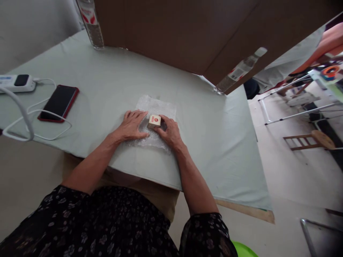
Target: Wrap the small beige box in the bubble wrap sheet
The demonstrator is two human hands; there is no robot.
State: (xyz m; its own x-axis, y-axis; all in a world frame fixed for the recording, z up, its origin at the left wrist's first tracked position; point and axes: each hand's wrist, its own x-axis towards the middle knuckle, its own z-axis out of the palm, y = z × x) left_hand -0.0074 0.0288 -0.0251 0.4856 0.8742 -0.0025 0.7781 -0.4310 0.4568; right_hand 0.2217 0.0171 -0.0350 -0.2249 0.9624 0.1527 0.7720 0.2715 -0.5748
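Observation:
A small cream box (154, 121) with red print sits on a sheet of bubble wrap (154, 104) on the cloth-covered table. My right hand (170, 132) grips the box from its right side, thumb at the near edge and fingers at the far one. On the left, my left hand (132, 125) lies over the edge of the bubble wrap, fingers apart and thumb stretched toward the box without touching it. Parts of the wrap are hidden under both hands.
A phone (59, 102) with a red edge, a white cable (64, 129) and a power strip (16, 82) lie at the left. Behind stands a brown cardboard panel (171, 32), with a water bottle (92, 26) and a second bottle (239, 72) against it.

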